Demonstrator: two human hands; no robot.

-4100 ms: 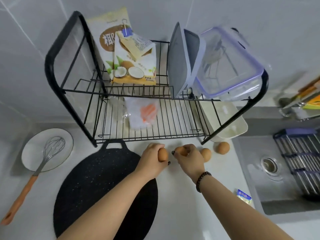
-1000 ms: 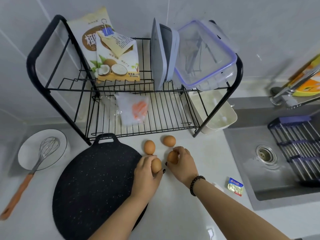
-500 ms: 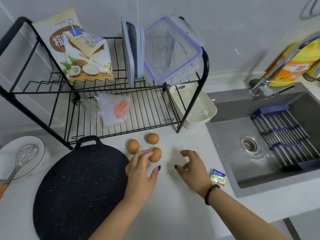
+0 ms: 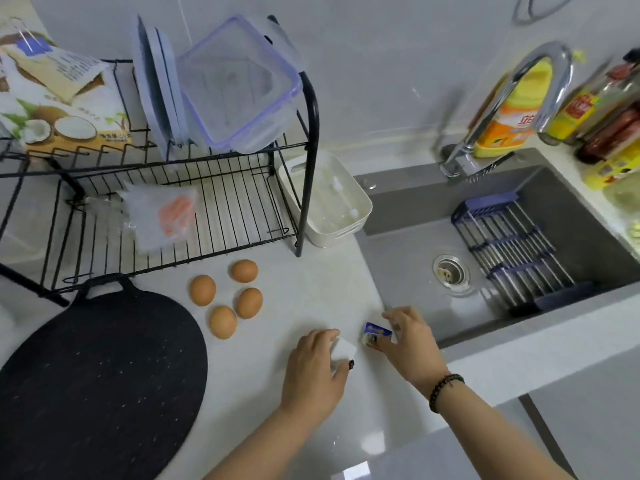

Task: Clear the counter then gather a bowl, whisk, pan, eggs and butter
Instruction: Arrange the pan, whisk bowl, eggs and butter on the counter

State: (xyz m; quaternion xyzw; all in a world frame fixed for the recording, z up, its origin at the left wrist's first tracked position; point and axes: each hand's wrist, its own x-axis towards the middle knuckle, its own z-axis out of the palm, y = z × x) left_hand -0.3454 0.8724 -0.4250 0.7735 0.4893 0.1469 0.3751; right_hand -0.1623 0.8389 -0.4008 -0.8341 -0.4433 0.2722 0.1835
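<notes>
White counter [image 4: 311, 292] runs beside a grey sink [image 4: 408, 271]. Nearest, the left hand [image 4: 313, 370] curls round a small white block [image 4: 343, 351], while the right hand [image 4: 412, 344] pinches the butter packet [image 4: 375, 336] (blue wrapper) near the sink's edge. Beyond lie four eggs [image 4: 225, 297] beside the black pan [image 4: 100, 375], then the wire rack [image 4: 194, 206].

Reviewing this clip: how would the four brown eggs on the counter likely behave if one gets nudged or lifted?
The eggs lie loose on the smooth counter, nothing cradling them, so a nudge would probably roll one, perhaps toward the sink. Their bare shells look fragile, so knocks could crack them. They are small enough for one-handed lifting.
</notes>
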